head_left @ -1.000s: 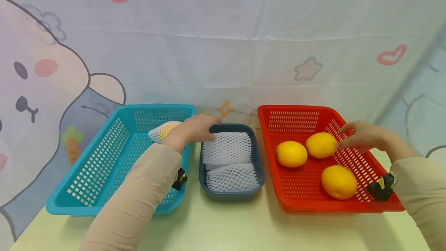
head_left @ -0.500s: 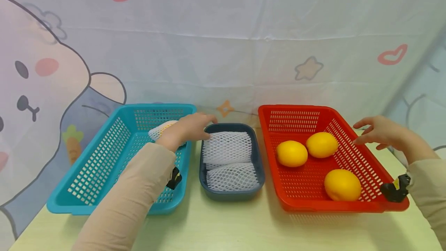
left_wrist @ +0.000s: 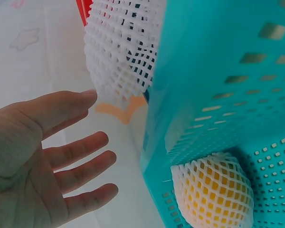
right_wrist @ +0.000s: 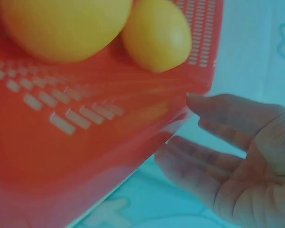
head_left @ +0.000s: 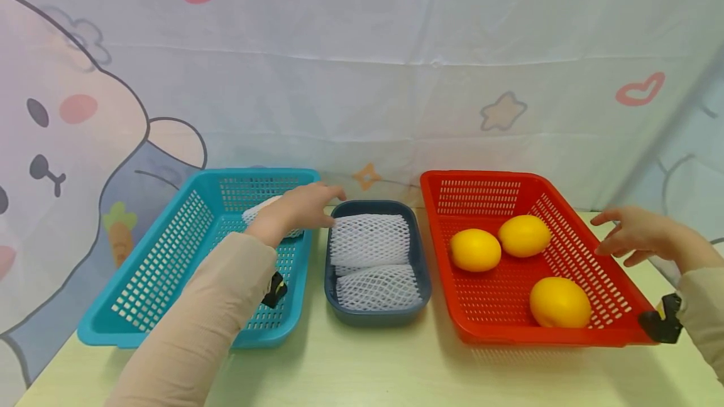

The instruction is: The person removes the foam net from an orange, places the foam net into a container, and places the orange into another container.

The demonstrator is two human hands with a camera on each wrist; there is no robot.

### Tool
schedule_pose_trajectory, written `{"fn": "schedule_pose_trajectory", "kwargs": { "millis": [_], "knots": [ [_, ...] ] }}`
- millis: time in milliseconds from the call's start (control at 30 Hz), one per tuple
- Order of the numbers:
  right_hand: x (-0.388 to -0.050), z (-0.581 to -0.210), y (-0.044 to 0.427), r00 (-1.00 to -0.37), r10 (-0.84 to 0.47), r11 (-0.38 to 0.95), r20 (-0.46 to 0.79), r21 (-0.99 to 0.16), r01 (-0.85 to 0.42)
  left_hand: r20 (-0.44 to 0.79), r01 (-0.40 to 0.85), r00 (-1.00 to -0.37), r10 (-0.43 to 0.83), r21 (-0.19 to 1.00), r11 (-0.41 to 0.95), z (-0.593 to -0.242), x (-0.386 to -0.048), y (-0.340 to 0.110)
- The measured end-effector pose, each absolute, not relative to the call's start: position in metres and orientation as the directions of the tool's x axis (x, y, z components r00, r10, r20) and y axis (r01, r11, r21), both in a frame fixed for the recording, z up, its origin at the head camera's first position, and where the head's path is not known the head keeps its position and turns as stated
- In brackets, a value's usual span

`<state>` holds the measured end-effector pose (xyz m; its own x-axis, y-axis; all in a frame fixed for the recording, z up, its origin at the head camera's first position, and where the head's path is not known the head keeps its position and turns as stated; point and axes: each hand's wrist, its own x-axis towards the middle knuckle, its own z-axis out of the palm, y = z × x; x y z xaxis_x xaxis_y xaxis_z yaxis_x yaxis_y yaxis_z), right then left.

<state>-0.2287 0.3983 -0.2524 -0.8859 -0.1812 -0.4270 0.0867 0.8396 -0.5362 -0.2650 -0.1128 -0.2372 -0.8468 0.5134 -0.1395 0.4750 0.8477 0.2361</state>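
Note:
My left hand [head_left: 294,209] hovers over the right rim of the teal basket [head_left: 96,329], fingers loosely spread and holding nothing. Below it, a yellow fruit [left_wrist: 213,190] in a white foam net lies in that basket, partly hidden in the head view. White foam net sleeves [head_left: 370,240] lie flat in a dark blue-grey tray [head_left: 378,318], just right of my left hand. My right hand [head_left: 641,236], also holding nothing, is beside the right rim of the red basket [head_left: 509,335]. Three bare yellow fruits, one at the front [head_left: 560,302], sit inside it; their exact kind is unclear.
All three containers stand side by side on a pale table [head_left: 362,369], the tray in the middle. A printed cloth [head_left: 339,80] hangs right behind them. The baskets' raised rims flank the tray.
My right hand has drawn back rightward from the fruits to outside the red basket's rim. The front fruit has shifted slightly right. My left hand has moved a little left.

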Motion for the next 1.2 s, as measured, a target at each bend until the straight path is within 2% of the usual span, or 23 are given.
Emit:
{"fn": "schedule_pose_trajectory", "kwargs": {
  "millis": [233, 533, 767, 1000, 1200],
  "knots": [
    [-0.231, -0.267, 0.402, -0.836, -0.197, 0.772, -0.512, -0.606, 0.189, -0.130, 0.473, -0.851, 0.509, 0.232, 0.850, -0.238, -0.263, -0.119],
    [-0.226, -0.280, 0.407, -0.832, -0.235, 0.704, -0.503, -0.678, 0.211, -0.131, 0.469, -0.853, 0.506, 0.236, 0.851, -0.239, -0.261, -0.132],
    [-0.225, -0.294, 0.416, -0.821, -0.323, 0.579, -0.471, -0.785, 0.222, -0.133, 0.448, -0.867, 0.481, 0.218, 0.867, -0.238, -0.259, -0.143],
    [-0.221, -0.299, 0.421, -0.852, -0.226, 0.580, -0.473, -0.768, 0.273, -0.118, 0.457, -0.865, 0.488, 0.221, 0.862, -0.238, -0.256, -0.155],
    [-0.221, -0.296, 0.419, -0.852, -0.204, 0.566, -0.482, -0.768, 0.299, -0.101, 0.457, -0.869, 0.484, 0.208, 0.865, -0.237, -0.255, -0.168]
  ]
}}
